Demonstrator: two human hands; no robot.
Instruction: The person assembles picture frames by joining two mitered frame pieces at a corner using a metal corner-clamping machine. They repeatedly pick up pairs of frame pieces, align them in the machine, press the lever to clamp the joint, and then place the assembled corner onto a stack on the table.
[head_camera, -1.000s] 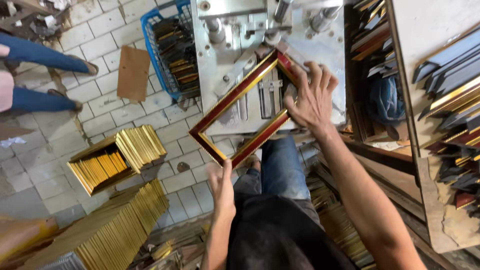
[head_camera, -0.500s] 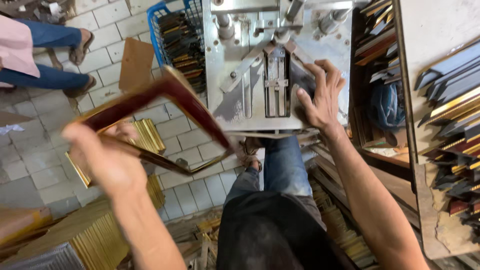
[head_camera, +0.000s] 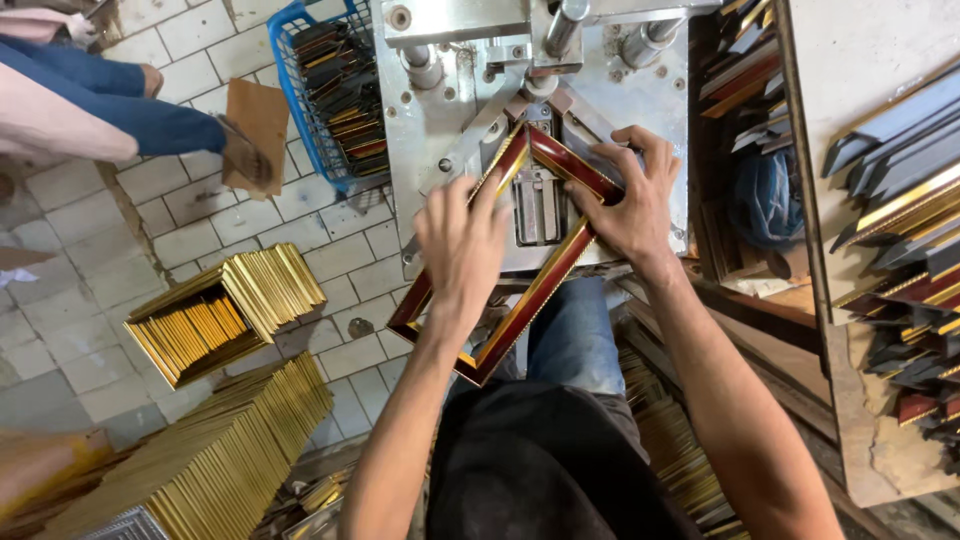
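Dark red frame (head_camera: 530, 290) with gold edges lying flat on the metal machine table (head_camera: 440, 110), one corner pushed up into the clamp (head_camera: 540, 95) at top, opposite corner hanging off the near edge over the knees. Left hand (head_camera: 462, 240) flat on the left rail, fingers spread, pressing, not pinching. Right hand (head_camera: 632, 200) gripping the right rail near the top corner, fingers curled over it. Blue basket (head_camera: 300, 95) of moulding offcuts just left of the machine. Gold frame stacks (head_camera: 225, 310) on the tiled floor (head_camera: 200, 225). Another person's legs (head_camera: 110, 110) at far left.
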